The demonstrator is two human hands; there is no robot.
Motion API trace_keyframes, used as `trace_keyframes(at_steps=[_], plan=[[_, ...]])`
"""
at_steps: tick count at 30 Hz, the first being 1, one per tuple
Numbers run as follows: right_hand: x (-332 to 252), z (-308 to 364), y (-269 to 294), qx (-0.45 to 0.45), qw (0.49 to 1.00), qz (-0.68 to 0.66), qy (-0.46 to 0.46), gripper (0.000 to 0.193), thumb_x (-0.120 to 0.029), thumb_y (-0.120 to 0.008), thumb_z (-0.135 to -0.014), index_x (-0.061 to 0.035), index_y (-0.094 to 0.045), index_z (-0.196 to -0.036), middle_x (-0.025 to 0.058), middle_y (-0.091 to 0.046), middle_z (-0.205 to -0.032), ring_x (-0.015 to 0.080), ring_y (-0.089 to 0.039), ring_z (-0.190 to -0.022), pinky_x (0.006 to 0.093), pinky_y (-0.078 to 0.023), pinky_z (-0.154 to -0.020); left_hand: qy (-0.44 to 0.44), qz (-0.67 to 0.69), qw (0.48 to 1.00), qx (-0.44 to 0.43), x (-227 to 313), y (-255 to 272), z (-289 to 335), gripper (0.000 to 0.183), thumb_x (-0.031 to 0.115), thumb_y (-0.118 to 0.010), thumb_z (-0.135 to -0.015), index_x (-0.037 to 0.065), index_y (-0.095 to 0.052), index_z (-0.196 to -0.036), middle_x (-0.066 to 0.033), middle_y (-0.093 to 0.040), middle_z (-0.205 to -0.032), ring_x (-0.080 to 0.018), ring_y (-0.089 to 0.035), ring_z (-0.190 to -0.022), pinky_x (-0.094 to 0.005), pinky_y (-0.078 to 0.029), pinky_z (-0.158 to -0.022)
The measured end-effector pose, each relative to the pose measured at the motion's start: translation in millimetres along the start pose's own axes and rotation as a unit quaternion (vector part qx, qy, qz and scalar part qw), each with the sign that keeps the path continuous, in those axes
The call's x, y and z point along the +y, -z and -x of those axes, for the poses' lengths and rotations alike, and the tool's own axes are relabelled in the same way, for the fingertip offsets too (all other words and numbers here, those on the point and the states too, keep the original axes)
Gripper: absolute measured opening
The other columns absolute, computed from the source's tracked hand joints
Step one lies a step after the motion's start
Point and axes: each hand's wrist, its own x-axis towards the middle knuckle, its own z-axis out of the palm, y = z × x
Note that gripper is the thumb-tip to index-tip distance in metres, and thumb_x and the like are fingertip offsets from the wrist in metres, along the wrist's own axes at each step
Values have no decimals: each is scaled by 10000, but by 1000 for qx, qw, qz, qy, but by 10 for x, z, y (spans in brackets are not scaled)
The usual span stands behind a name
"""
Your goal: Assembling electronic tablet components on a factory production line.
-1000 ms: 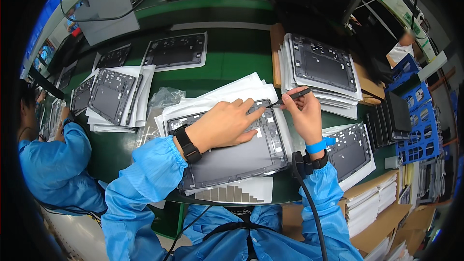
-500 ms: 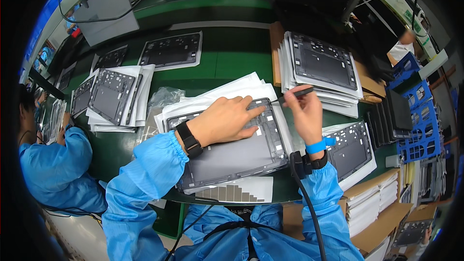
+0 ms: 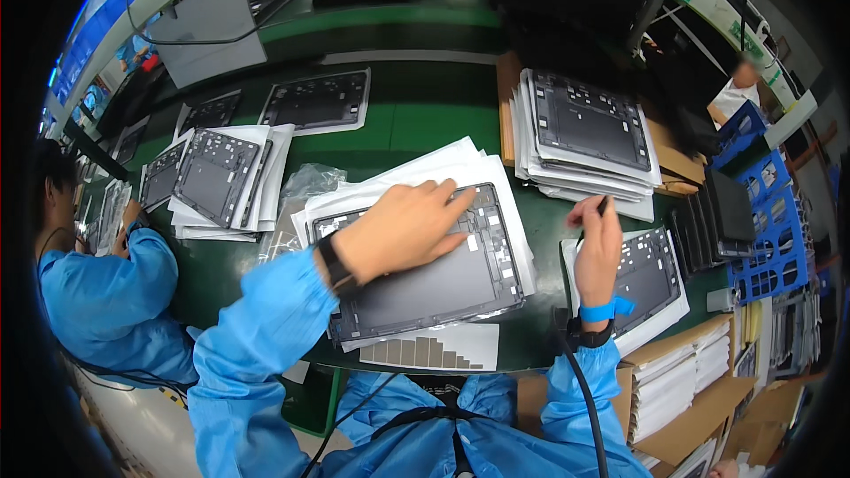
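A dark grey tablet housing (image 3: 425,288) lies in front of me on white foam sheets (image 3: 434,166), small white patches and cut-outs along its right side. My left hand (image 3: 394,228) rests on its upper part, fingers spread, palm down. My right hand (image 3: 598,248) is raised to the right of it, fingers closed round a dark slim tool (image 3: 604,205), of which only a short end shows. Below that hand is another housing (image 3: 651,276) on a white sheet. A white card with grey-brown stepped strips (image 3: 429,348) sticks out at the table's front edge.
Housings are stacked between white sheets at the right (image 3: 589,119) and left (image 3: 215,173). Single ones (image 3: 317,99) lie farther back. Crumpled clear plastic (image 3: 310,179) touches the left side. Blue crates (image 3: 766,221) stand at far right. A co-worker in blue (image 3: 106,292) sits at left.
My right hand has drawn away from the housing's upper right corner, moving right and toward me with the tool. My left hand stays on the housing.
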Motion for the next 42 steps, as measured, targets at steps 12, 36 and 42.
trace_keyframes(at_steps=[12,36,42], plan=[[52,81,-392,-170,975,146,5,332,-209,-782,-812,-3,-675,-1050,148,-651,-947,329,-667,-899,395,-522,-788,453,255,816,253,574,-403,1792,389,151,-693,-932,-11,-506,-1232,-52,-557,-798,-130,-527,-578,-301,-423,-547],[160,118,-451,-8,992,71,101,201,-39,-709,-889,2,-513,-898,159,-695,-967,278,-665,-774,361,-506,-699,421,4,861,287,202,-348,1407,310,203,-694,-903,4,-650,-1136,-161,-542,-1088,-334,-482,-1035,-408,-414,-892],[240,9,-387,-6,993,-118,6,171,-95,-664,-966,-28,-514,-916,108,-665,-1065,96,-543,-875,262,-446,-819,372,168,871,274,-83,-374,1252,355,288,-662,-958,17,-627,-1183,-142,-567,-1127,-285,-493,-1047,-367,-414,-924]])
